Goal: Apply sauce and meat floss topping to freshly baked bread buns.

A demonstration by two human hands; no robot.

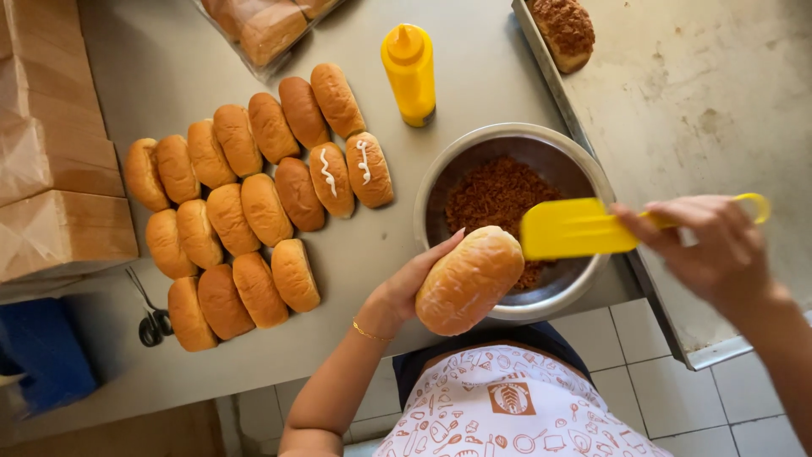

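Over a grey steel table and white-tiled floor, hands grip bun and spatula.

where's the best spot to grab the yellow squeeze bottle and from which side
Grip the yellow squeeze bottle around its straight cylindrical body, below the tapered nozzle cap. It stands upright on the table, so a sideways wrap probably works best. Come from the open right or far side: the rows of buns crowd its left and the metal bowl sits just in front.
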